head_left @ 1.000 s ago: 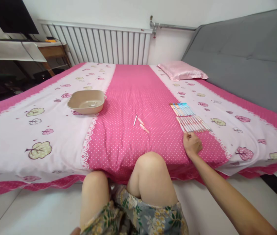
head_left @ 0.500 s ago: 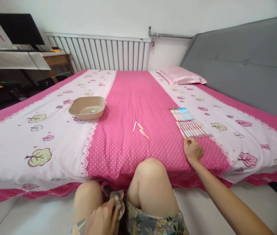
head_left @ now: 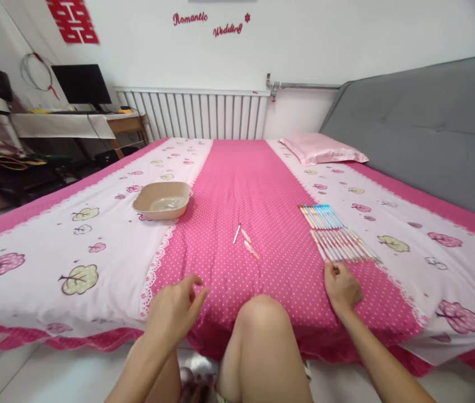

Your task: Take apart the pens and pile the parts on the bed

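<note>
My right hand (head_left: pixel 342 288) is closed, its fingertips pinched at the near end of the leftmost pen in a row of white-and-red pens (head_left: pixel 344 245). Just beyond that lies a second row of pens (head_left: pixel 320 216), orange to blue, side by side. My left hand (head_left: pixel 176 310) hovers over the near edge of the bed, thumb and fingers apart, holding nothing. Farther in from it, a slim white pen with a dark tip (head_left: pixel 237 233) and two pinkish pens (head_left: pixel 251 247) lie loose on the pink dotted sheet.
A beige plastic basin (head_left: pixel 161 215) with small clear items inside stands on the left of the bed (head_left: pixel 237 168). A pink pillow (head_left: pixel 324 148) rests by the grey headboard (head_left: pixel 426 123). My knees (head_left: pixel 262 336) are at the front edge. A desk with a monitor (head_left: pixel 82 84) stands back left.
My left hand has risen from the cloth at my lap to above the bed's edge and opened. My right hand stays at the pen row. The view has tilted upward.
</note>
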Available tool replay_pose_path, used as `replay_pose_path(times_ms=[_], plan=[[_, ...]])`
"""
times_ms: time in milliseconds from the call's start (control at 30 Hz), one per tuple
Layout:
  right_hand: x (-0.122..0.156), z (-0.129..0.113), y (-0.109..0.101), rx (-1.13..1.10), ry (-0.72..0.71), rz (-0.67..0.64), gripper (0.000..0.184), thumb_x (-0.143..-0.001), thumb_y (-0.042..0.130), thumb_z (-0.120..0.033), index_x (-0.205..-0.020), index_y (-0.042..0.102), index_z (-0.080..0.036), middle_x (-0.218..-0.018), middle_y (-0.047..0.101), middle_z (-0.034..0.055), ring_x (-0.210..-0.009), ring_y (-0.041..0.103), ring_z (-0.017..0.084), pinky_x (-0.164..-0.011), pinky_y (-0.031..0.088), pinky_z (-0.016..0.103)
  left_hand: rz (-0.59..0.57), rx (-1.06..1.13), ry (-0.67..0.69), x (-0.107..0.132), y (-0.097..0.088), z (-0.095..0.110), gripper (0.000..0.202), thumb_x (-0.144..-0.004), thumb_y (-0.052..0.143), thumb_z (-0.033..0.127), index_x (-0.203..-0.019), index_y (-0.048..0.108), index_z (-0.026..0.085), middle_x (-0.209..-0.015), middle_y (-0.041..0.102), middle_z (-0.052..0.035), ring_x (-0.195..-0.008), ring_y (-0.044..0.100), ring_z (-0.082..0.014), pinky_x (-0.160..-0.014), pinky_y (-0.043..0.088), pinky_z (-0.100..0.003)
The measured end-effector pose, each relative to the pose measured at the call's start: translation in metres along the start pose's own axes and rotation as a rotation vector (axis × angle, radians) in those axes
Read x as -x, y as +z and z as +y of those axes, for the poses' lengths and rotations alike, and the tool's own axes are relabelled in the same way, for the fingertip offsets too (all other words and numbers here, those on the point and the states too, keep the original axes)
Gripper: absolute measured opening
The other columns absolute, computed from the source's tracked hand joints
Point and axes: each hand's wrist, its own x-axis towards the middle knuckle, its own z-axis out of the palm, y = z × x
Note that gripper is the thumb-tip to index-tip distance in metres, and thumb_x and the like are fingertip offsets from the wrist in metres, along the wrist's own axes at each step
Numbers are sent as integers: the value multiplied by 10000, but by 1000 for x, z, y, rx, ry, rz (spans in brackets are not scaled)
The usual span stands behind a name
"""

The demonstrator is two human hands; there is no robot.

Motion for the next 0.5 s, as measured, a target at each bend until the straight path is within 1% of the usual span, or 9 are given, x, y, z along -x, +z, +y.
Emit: replay_pose_path(times_ms=[100, 167, 200, 267, 333, 367, 467, 500], plan=[[0, 2, 1, -12, -11, 5, 397, -821, 357, -497, -823, 624, -203, -675, 618, 72, -517, 450, 170, -486, 218, 257, 76, 42, 36, -38, -4, 10, 295, -837, 384, 423, -911, 570, 206, -681, 658, -4, -641, 602, -170, -551, 328, -244], [-1, -1, -2, -53, -74, 35, 373, -813, 375, -482, -790, 616, -198, -664, 619, 70, -526, 466, 172, -503, 249, 259, 108, 68, 58, -62, -1, 15, 292, -842, 382, 405, -881, 585, 199, -697, 661, -14, -644, 598, -168, -548, 336, -245], [-2, -6, -4, -83, -126, 62, 357, -808, 388, -468, -772, 612, -192, -661, 621, 69, -540, 481, 174, -519, 269, 260, 127, 63, 42, -73, 3, 17, 285, -842, 387, 391, -867, 592, 194, -716, 664, -25, -655, 600, -173, -552, 342, -248], [-5, -25, -11, -156, -251, 123, 339, -794, 412, -451, -736, 608, -181, -667, 628, 70, -581, 520, 179, -560, 313, 261, 155, 30, 9, -95, 12, 20, 275, -843, 388, 356, -867, 598, 181, -752, 666, -48, -687, 605, -186, -574, 362, -259], [-13, -54, -20, -228, -350, 127, 353, -784, 424, -464, -717, 612, -173, -650, 630, 68, -605, 548, 181, -591, 343, 261, 184, 12, -7, -115, 25, 22, 275, -851, 371, 327, -890, 594, 172, -795, 664, -66, -738, 607, -201, -609, 379, -273], [-19, -72, -25, -260, -411, 65, 347, -778, 440, -471, -727, 616, -176, -650, 634, 60, -610, 560, 176, -596, 353, 258, 188, 17, -9, -123, 33, 23, 273, -856, 362, 314, -901, 590, 171, -820, 663, -70, -762, 606, -203, -626, 384, -277], [-37, -134, -37, -312, -608, -224, 284, -753, 502, -447, -742, 631, -194, -690, 655, 30, -652, 593, 160, -623, 389, 246, 185, 47, -16, -141, 56, 27, 260, -864, 345, 273, -921, 575, 167, -869, 655, -74, -799, 603, -199, -654, 390, -277], [-42, -154, -40, -328, -655, -281, 263, -748, 518, -428, -764, 637, -195, -711, 660, 26, -664, 598, 155, -629, 399, 244, 185, 58, -20, -145, 64, 27, 257, -867, 339, 265, -930, 567, 165, -886, 649, -76, -806, 601, -200, -655, 391, -277]])
